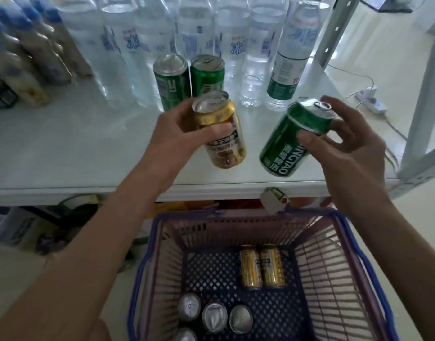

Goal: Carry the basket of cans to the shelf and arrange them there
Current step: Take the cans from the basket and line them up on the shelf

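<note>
My left hand [177, 134] grips a gold can [223, 146], tilted, just above the white shelf [88, 148]. My right hand [351, 143] holds a green can [289, 143], also tilted, over the shelf's front right part. Two green cans [171, 80] [206, 76] stand upright on the shelf behind the gold one. Below the shelf edge sits the blue plastic basket [147, 267]. Inside it two gold cans [260, 265] lie on their sides, and several upright cans [214, 313] show silver tops near its front.
Clear water bottles [253, 70] line the back of the shelf, and brownish drink bottles [27, 57] fill its far left. A grey shelf post [334, 33] rises at the right. A white power strip [371, 99] with cables lies on the floor beyond.
</note>
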{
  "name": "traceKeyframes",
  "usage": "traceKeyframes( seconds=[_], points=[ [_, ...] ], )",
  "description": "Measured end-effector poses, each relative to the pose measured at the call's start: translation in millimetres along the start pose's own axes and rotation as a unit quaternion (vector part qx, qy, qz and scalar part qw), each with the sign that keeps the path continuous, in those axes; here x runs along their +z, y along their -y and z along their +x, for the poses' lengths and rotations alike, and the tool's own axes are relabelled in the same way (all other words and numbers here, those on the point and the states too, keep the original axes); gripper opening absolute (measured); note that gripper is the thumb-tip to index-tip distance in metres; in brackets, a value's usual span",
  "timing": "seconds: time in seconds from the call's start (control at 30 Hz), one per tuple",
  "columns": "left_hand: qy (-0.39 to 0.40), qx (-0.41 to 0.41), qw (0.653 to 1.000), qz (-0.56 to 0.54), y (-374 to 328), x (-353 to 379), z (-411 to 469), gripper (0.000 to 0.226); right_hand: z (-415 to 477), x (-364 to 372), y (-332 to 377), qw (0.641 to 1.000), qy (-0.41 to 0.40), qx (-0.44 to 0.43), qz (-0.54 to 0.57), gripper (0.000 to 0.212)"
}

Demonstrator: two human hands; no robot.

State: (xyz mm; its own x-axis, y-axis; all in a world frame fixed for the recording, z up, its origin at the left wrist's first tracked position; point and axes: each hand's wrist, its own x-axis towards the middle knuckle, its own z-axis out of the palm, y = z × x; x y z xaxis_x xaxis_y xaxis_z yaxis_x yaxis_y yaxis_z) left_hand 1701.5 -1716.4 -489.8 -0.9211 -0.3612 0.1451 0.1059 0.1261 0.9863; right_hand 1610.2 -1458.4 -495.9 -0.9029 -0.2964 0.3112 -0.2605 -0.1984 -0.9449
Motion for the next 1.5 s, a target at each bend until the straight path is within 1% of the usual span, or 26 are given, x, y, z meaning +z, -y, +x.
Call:
traceKeyframes(
  seconds=[0.07,0.2,0.3,0.37,0.43,0.5,0.57,0.6,0.67,0.73,0.8,0.9,1.0,1.07,1.23,1.33,1.5],
  points=[
    [-0.025,0.003,0.999,0.039,7,13,2,0.057,2,7,-9,0.999,-0.031,-0.007,-0.023,0.069],
    [-0.056,0.017,0.994,0.093,15,30,6,0.062,8,12,-14,0.995,-0.075,-0.031,-0.049,0.062],
    [-0.047,0.024,0.993,0.102,18,37,7,0.066,11,8,-12,0.992,-0.097,-0.053,-0.062,0.060],
    [-0.042,0.011,0.992,0.117,20,39,9,0.076,11,5,-14,0.991,-0.101,-0.055,-0.068,0.060],
    [-0.054,0.011,0.985,0.161,24,38,8,0.084,10,5,-17,0.992,-0.096,-0.051,-0.071,0.061],
    [-0.083,0.026,0.964,0.253,31,36,3,0.078,10,8,-23,0.993,-0.083,-0.043,-0.073,0.061],
    [-0.100,0.034,0.948,0.299,37,36,-6,0.060,12,10,-28,0.994,-0.061,-0.036,-0.085,0.063],
    [-0.094,0.041,0.950,0.295,40,37,-9,0.052,14,9,-30,0.993,-0.048,-0.034,-0.105,0.065],
    [-0.082,0.067,0.953,0.282,44,40,-12,0.044,17,7,-33,0.984,-0.028,-0.029,-0.173,0.070],
    [-0.082,0.087,0.949,0.293,46,44,-10,0.039,19,6,-35,0.959,-0.019,-0.036,-0.279,0.075],
    [-0.078,0.096,0.946,0.300,47,48,-7,0.033,20,7,-39,0.932,-0.025,-0.027,-0.361,0.073],
    [-0.073,0.086,0.957,0.266,49,49,-3,0.028,27,14,-49,0.934,-0.032,0.024,-0.355,0.065],
    [-0.056,0.068,0.972,0.220,49,50,0,0.024,32,20,-57,0.932,-0.011,0.021,-0.362,0.064],
    [-0.043,0.065,0.972,0.221,49,51,1,0.019,34,21,-59,0.933,0.007,0.030,-0.359,0.061],
    [-0.043,0.071,0.967,0.241,48,53,1,0.017,37,15,-59,0.926,0.024,0.057,-0.373,0.052],
    [-0.034,0.074,0.959,0.270,47,55,1,0.021,38,14,-57,0.917,0.044,0.063,-0.391,0.053],
    [0.016,0.039,0.958,0.284,47,55,-1,0.041,42,18,-53,0.903,0.080,0.078,-0.414,0.055]
  ],
)
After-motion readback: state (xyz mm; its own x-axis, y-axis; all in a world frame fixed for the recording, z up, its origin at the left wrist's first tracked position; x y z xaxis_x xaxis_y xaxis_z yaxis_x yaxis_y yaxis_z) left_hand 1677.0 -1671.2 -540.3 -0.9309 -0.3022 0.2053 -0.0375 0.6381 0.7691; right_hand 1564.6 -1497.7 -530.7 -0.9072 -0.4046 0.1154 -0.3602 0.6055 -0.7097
